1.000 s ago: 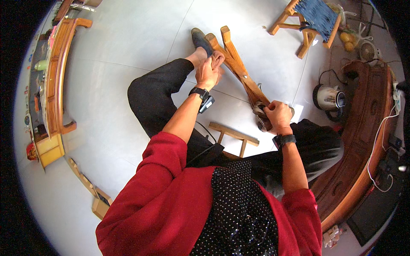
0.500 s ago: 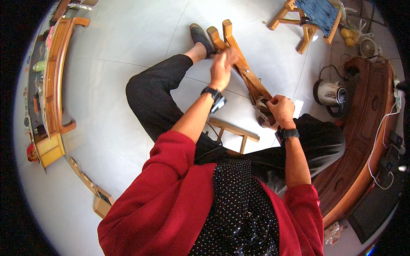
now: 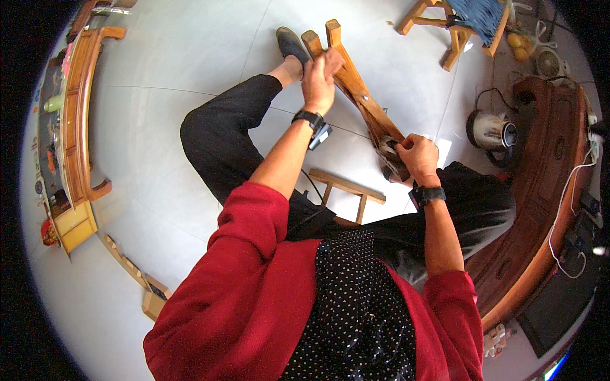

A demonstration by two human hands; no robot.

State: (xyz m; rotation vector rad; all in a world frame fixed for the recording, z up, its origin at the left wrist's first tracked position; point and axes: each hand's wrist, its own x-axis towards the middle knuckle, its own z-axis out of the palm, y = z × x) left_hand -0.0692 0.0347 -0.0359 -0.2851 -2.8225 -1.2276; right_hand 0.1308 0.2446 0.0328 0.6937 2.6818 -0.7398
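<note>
A long wooden frame (image 3: 363,101) with two upright ends lies slanted on the white tiled floor in front of me. My left hand (image 3: 319,77) grips its far end, near my dark shoe (image 3: 290,43). My right hand (image 3: 416,155) is closed on the near end, where a bundle of cord or strap (image 3: 389,151) is wound. Both wrists carry dark watches. I sit low, my legs in black trousers stretched toward the frame.
A small wooden rail piece (image 3: 348,188) lies by my knee. A stool with a blue woven seat (image 3: 467,19) stands at the far right, a metal kettle (image 3: 490,130) beside a curved wooden bench (image 3: 540,209). A wooden bench (image 3: 79,114) is on the left.
My left hand has slid up the frame toward its far end. My right hand has stayed on the near end.
</note>
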